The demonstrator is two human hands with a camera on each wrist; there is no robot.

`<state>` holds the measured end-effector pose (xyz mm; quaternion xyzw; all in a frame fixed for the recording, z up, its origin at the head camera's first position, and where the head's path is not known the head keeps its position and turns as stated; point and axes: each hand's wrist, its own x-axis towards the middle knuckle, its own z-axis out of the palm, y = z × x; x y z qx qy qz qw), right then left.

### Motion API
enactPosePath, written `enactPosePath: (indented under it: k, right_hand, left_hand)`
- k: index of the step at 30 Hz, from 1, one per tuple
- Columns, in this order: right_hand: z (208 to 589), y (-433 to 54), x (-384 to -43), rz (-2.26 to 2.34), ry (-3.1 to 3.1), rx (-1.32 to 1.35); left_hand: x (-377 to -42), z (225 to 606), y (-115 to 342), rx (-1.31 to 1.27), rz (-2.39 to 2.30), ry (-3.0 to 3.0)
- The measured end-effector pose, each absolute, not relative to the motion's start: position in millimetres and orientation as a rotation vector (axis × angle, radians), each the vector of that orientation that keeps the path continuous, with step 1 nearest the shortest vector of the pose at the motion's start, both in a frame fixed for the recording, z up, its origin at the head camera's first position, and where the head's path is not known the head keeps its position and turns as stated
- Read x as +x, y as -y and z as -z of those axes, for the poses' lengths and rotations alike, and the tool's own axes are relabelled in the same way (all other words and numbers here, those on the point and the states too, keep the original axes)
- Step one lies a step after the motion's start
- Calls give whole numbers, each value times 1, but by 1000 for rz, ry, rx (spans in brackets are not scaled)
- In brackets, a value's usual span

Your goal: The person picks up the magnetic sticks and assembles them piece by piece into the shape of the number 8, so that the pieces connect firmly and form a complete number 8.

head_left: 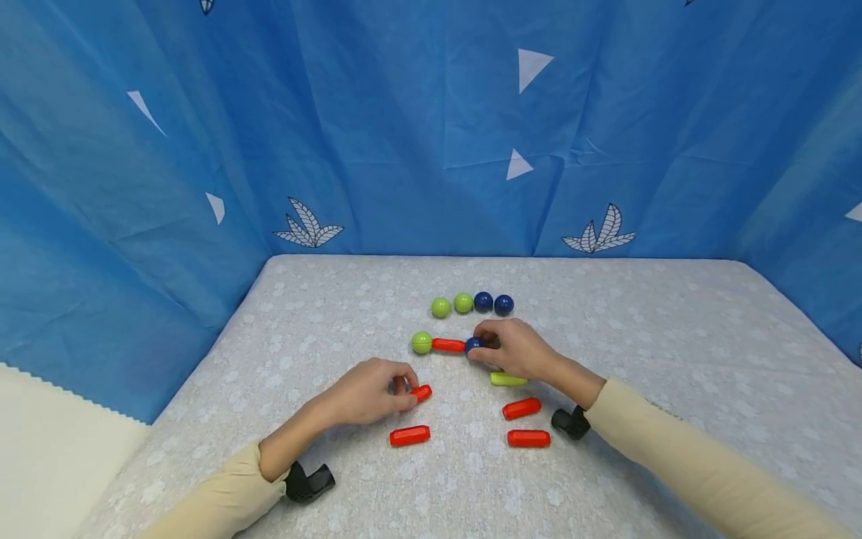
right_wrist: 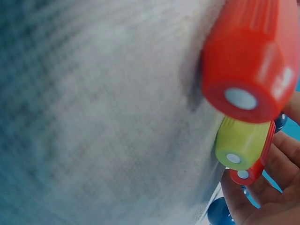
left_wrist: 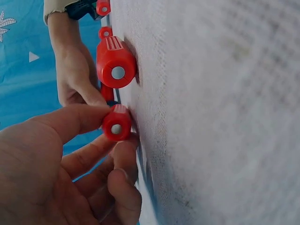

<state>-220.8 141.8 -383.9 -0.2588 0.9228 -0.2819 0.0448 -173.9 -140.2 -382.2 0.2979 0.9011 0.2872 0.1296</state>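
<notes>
My left hand (head_left: 377, 391) pinches a red rod (left_wrist: 117, 123) with a round metal end between thumb and finger, low over the cloth. Near that hand lies another red rod (head_left: 409, 436). Farther forward, a green ball (head_left: 422, 342), a red rod (head_left: 447, 345) and a dark blue ball (head_left: 474, 345) form a row end to end. My right hand (head_left: 515, 348) grips the dark blue ball with thumb and fingertips. In the right wrist view, a red rod (right_wrist: 243, 175) shows by its fingers, partly hidden behind the green rod (right_wrist: 241, 143).
Two green balls (head_left: 463, 302) and two dark blue balls (head_left: 483, 302) line up behind the hands. A green rod (head_left: 508, 379) and two red rods (head_left: 528, 439) lie under and beside the right forearm. A blue curtain (head_left: 431, 135) stands behind the cloth-covered table (head_left: 323, 292).
</notes>
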Motion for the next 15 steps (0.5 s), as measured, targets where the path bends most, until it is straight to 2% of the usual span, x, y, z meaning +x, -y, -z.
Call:
enactPosePath:
  k: [5, 15]
  right_hand:
    - [385, -142, -221, 851, -2818, -786]
    - [386, -142, -221, 857, -2823, -808]
  left_hand:
    - [-179, 382, 139, 778, -930, -2646]
    - [-189, 380, 137, 441, -1146, -2755]
